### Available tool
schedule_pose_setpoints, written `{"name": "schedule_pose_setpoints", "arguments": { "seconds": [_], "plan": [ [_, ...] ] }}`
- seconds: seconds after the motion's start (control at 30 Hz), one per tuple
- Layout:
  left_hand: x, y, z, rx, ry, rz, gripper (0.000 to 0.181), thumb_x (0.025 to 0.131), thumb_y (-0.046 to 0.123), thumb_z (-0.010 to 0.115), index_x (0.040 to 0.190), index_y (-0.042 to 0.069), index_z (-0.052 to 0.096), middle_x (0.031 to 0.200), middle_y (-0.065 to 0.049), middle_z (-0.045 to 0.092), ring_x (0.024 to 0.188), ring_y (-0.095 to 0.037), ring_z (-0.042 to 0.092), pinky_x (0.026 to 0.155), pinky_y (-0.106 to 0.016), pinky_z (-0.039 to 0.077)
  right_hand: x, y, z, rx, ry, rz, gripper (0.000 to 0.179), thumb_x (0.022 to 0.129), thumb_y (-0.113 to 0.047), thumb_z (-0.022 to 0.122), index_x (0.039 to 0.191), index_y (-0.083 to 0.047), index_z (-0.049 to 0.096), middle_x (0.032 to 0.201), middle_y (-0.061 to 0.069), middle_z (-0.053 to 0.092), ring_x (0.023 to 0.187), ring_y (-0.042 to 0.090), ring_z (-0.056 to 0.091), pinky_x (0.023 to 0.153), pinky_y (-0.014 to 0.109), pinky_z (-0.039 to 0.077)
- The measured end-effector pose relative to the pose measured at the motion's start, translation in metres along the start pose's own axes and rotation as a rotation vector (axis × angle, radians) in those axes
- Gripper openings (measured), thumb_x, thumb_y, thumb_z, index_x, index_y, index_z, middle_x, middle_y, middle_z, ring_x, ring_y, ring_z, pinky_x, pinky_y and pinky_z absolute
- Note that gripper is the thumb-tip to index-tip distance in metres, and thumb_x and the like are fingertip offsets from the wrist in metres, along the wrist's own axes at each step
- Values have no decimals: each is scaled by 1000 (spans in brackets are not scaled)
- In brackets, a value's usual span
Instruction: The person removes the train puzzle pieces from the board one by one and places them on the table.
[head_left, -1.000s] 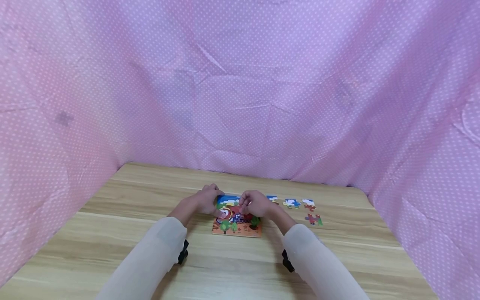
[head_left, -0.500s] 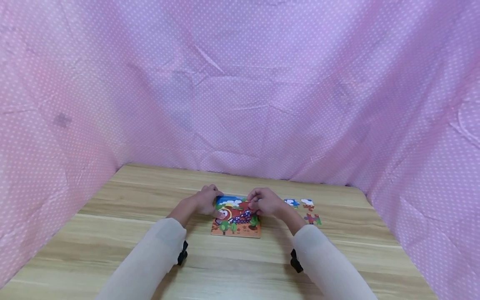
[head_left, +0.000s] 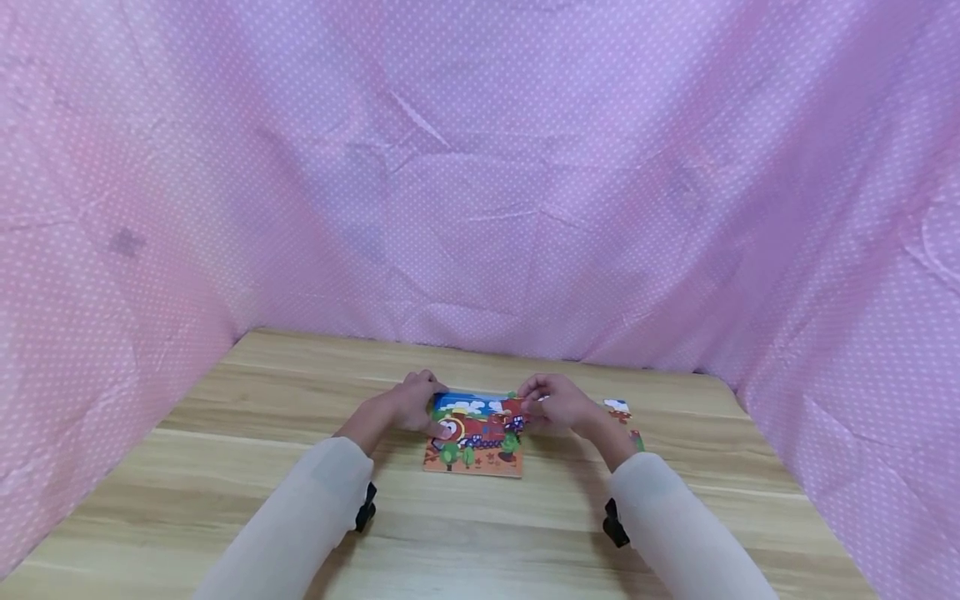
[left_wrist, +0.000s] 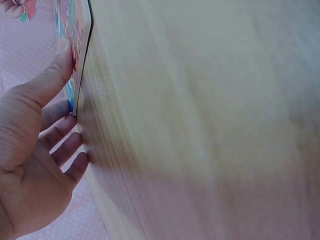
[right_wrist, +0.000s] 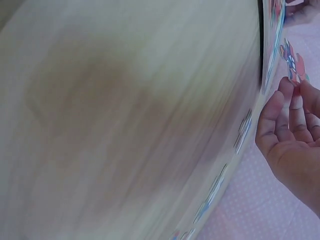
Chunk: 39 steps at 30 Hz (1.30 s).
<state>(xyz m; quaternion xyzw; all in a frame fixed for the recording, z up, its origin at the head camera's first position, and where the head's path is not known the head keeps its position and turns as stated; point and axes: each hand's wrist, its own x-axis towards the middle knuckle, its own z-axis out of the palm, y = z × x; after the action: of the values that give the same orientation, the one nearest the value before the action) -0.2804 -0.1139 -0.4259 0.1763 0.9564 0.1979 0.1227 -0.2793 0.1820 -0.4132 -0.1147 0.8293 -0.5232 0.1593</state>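
A jigsaw puzzle board (head_left: 480,462) with a red cartoon train lies flat on the table, and its lower part and left side are filled with picture. My left hand (head_left: 408,404) grips its left side, the thumb (left_wrist: 61,60) on the picture and the index finger at the edge. Over the right side of the board, my right hand (head_left: 558,404) pinches a red, blue and green jigsaw piece (right_wrist: 296,65) between thumb and fingertips. In the right wrist view that piece is raised off the board, tilted upright. The right hand and forearm hide some loose pieces.
Right of the board lie loose jigsaw pieces, among them a white and red one (head_left: 618,406) and a red and green one (head_left: 637,440), partly covered by my forearm. Pink dotted cloth (head_left: 480,208) encloses the wooden table (head_left: 450,533) at the back and sides.
My right hand has moved rightward from the board's middle to its right side, carrying a jigsaw piece out from the picture. The left hand has stayed on the board's left side.
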Motion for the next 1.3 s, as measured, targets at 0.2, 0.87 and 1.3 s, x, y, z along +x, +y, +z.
{"name": "schedule_pose_setpoints", "arguments": {
  "seconds": [0.2, 0.87, 1.3],
  "plan": [
    [0, -1, 0, 5, -7, 1, 81, 82, 45, 85, 149, 10, 53, 138, -7, 48, 126, -28, 44, 109, -49, 45, -9, 6, -17, 10, -2, 14, 15, 99, 6, 59, 114, 6, 60, 98, 13, 59, 84, 22, 61, 72, 35, 54],
    [0, 3, -5, -25, -15, 10, 79, 84, 44, 84, 148, 11, 54, 140, -8, 47, 127, -29, 42, 110, -50, 44, -47, 38, -89, 1, -2, 84, 16, 102, 2, 57, 117, 8, 55, 99, 13, 60, 90, 23, 68, 73, 35, 57],
    [2, 3, -6, -7, -34, 1, 80, 83, 44, 85, 149, 11, 53, 141, -8, 46, 128, -27, 41, 111, -48, 43, -59, 50, -99, -54, -18, 106, 18, 102, 2, 56, 119, 8, 54, 97, 13, 63, 85, 24, 66, 71, 36, 56]
  ]
}}
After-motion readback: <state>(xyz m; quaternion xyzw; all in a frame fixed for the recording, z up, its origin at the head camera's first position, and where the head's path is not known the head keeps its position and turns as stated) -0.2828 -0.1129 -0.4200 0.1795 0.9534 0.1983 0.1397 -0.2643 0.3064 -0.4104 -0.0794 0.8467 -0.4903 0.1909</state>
